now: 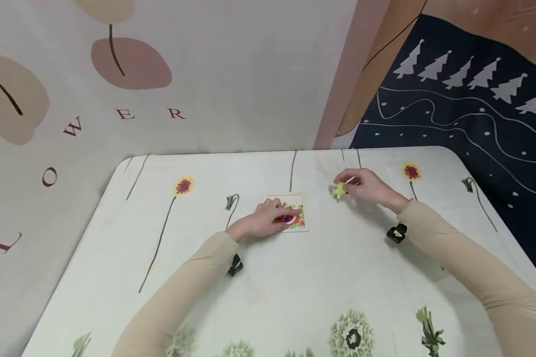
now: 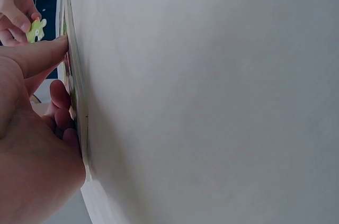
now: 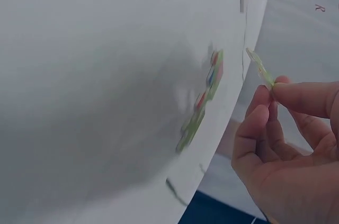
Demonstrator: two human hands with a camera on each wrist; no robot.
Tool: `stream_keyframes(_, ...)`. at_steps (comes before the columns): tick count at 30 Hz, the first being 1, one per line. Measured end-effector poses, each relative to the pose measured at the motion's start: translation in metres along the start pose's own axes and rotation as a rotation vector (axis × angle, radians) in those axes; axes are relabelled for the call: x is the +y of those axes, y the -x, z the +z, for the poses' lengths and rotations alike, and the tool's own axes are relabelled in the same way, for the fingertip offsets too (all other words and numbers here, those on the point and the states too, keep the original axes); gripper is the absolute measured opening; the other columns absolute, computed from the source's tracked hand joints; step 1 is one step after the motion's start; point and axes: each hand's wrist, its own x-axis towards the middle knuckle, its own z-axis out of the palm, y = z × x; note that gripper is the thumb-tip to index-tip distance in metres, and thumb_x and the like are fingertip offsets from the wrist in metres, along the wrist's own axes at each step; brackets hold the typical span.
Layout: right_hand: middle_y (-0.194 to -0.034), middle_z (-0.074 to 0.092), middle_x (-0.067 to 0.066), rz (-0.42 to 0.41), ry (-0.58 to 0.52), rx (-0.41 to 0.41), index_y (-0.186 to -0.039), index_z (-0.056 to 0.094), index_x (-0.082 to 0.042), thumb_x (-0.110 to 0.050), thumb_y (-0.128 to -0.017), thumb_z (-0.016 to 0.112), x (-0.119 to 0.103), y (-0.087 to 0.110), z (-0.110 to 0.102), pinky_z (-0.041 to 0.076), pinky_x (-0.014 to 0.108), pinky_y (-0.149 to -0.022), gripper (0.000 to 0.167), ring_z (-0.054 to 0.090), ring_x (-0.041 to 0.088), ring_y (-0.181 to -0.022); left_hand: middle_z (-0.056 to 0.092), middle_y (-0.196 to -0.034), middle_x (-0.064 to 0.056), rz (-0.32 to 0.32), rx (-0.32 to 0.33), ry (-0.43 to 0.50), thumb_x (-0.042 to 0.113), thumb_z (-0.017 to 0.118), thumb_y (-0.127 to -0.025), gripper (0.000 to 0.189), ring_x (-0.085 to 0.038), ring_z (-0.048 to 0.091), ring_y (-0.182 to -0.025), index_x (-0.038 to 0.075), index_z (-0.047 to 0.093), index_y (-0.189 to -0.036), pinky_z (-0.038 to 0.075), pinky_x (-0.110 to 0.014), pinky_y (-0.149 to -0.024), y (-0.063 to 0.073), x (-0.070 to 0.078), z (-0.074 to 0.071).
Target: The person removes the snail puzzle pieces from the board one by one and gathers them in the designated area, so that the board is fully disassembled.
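Note:
A small square puzzle board (image 1: 305, 218) with a pale border and a colourful picture lies on the table. Over its left part rests my left hand (image 1: 264, 218), hiding some of the picture. One straight finger reaches across to the picture, while other fingertips bend down onto the board, as the left wrist view shows. To the right, my right hand (image 1: 362, 184) pinches a thin green puzzle piece (image 3: 259, 68) between thumb and fingers, raised above the table. Beneath that hand, several loose puzzle pieces (image 3: 204, 99) in green, red and blue lie on the cloth.
A white cloth (image 1: 295, 277) printed with flowers covers the table. Behind it stands a pale wall hanging (image 1: 250, 99) with letters and leaf shapes. A dark hanging (image 1: 451, 114) with white trees is at the right.

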Motion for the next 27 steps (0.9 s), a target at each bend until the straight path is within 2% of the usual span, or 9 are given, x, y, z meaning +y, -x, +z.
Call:
stream_keyframes(8, -0.124, 0.064, 0.023, 0.055, 0.006, 0.004, -0.121, 0.067, 0.0, 0.0, -0.095, 0.051, 0.012, 0.006, -0.015, 0.045, 0.028, -0.087, 0.03, 0.06, 0.032, -0.106, 0.051, -0.108, -0.008, 0.0, 0.008, -0.008, 0.022, 0.06, -0.099, 0.048, -0.019, 0.035, -0.093, 0.025, 0.053, -0.146, 0.024, -0.03, -0.08, 0.002, 0.002, -0.002)
stream_keyframes(17, -0.129, 0.062, 0.025, 0.097, 0.006, 0.014, -0.124, 0.065, 0.001, -0.002, -0.098, 0.05, 0.022, 0.013, -0.026, 0.044, 0.027, -0.09, 0.03, 0.058, 0.032, -0.11, 0.045, -0.096, -0.004, 0.014, 0.006, -0.004, 0.022, 0.06, -0.099, 0.047, -0.019, 0.032, -0.089, 0.022, 0.053, -0.145, 0.022, -0.03, -0.078, 0.001, 0.002, -0.002)
stream_keyframes(24, -0.128, 0.061, 0.025, 0.126, 0.019, 0.035, -0.122, 0.065, 0.002, -0.001, -0.098, 0.051, 0.033, 0.013, -0.027, 0.045, 0.034, -0.094, 0.028, 0.057, 0.033, -0.11, 0.045, -0.095, -0.003, 0.022, 0.004, -0.004, 0.02, 0.06, -0.099, 0.047, -0.019, 0.032, -0.088, 0.022, 0.053, -0.146, 0.021, -0.03, -0.077, 0.002, 0.002, -0.002)
stream_keyframes(27, -0.127, 0.061, 0.026, 0.131, 0.021, 0.045, -0.122, 0.065, 0.002, -0.003, -0.098, 0.053, 0.037, 0.014, -0.027, 0.045, 0.034, -0.092, 0.027, 0.057, 0.032, -0.108, 0.045, -0.095, -0.003, 0.019, 0.002, -0.003, 0.021, 0.06, -0.099, 0.047, -0.019, 0.032, -0.088, 0.022, 0.053, -0.146, 0.021, -0.03, -0.077, 0.002, 0.002, -0.003)
